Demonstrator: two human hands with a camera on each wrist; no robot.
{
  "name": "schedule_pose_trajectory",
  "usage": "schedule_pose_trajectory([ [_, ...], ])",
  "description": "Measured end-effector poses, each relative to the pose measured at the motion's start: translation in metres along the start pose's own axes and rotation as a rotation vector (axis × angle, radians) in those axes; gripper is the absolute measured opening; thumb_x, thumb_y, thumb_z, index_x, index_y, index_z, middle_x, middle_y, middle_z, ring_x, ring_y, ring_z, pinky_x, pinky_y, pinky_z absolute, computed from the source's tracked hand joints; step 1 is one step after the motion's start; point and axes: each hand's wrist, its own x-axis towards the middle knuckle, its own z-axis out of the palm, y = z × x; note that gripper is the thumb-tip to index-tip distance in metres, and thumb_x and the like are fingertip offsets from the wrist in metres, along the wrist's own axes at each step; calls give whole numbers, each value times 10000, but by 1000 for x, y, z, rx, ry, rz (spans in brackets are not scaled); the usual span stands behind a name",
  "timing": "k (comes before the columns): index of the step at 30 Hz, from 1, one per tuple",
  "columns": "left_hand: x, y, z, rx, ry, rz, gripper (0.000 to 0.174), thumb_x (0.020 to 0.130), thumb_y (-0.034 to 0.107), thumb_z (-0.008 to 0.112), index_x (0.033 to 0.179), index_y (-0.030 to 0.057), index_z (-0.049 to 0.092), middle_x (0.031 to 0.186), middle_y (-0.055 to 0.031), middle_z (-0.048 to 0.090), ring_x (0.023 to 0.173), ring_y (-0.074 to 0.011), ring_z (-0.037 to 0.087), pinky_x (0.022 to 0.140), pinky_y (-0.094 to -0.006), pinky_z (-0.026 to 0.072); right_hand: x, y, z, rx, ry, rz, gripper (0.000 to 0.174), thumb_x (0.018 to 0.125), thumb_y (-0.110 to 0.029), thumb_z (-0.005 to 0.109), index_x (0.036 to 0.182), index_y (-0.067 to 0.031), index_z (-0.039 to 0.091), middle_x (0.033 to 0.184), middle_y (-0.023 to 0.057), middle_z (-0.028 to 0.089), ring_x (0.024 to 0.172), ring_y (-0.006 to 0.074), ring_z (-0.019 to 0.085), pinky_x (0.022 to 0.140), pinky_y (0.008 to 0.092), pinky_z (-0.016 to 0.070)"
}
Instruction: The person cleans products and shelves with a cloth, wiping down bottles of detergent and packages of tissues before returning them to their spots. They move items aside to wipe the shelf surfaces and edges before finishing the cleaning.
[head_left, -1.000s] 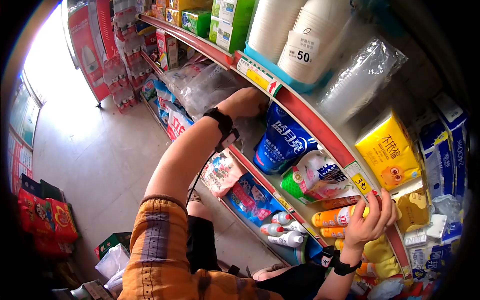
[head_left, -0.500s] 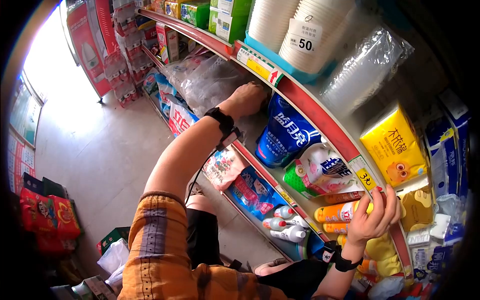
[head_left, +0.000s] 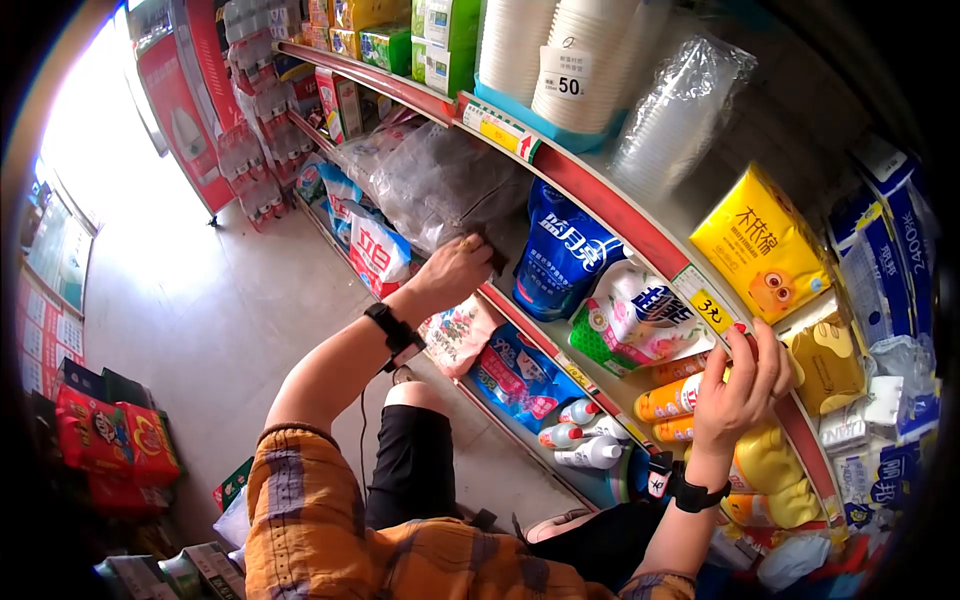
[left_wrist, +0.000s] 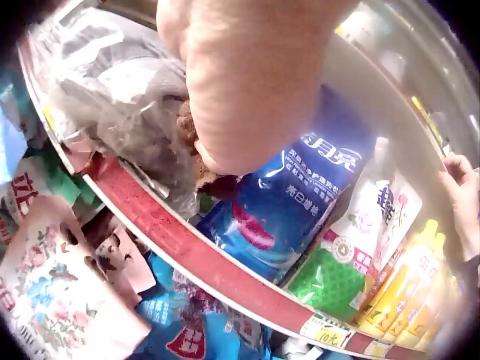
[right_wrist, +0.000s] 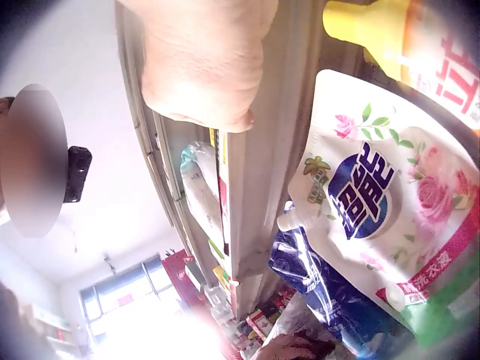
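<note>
In the head view my left hand (head_left: 455, 272) is at the lower shelf's front edge, between a clear plastic bag of grey goods (head_left: 440, 185) and a blue detergent pouch (head_left: 560, 250). Its fingers hold a brown, rough-looking thing (left_wrist: 214, 180), mostly hidden by the hand in the left wrist view; what it is I cannot tell. My right hand (head_left: 745, 385) grips the red-trimmed edge of the upper shelf (head_left: 625, 215), fingers curled over it beside a yellow price tag (head_left: 710, 310). A white and green detergent pouch (head_left: 640, 315) stands below that edge.
Stacked bowls (head_left: 580, 75), wrapped plastic cups (head_left: 680, 120) and a yellow tissue pack (head_left: 765, 245) are on the upper shelf. Orange bottles (head_left: 670, 400) lie near my right hand. Washing powder bags (head_left: 520, 375) fill the bottom shelf. A person (right_wrist: 34, 165) shows in the right wrist view.
My left hand has drawn back from deep beside the blue pouch to the shelf's front, with the brown thing now showing in its fingers. The right hand keeps its place on the edge.
</note>
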Motion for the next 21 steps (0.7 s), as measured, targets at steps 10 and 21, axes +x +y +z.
schedule_pose_trajectory([
  [10,3,-15,-18,-27,182,-115,266,757,75,594,1011,74,674,1152,-96,593,1105,-287,538,980,-374,456,2,-2,-2,10,-13,-2,233,815,-7,692,1019,-108,645,1158,86,611,1013,295,567,854,416,465],
  [21,-49,-12,-19,-162,249,-259,257,688,45,628,934,100,677,1111,-56,588,1095,-273,534,924,-395,452,1,-1,0,-3,1,-4,207,828,-22,695,1007,-115,647,1138,81,624,1000,292,573,854,414,466],
])
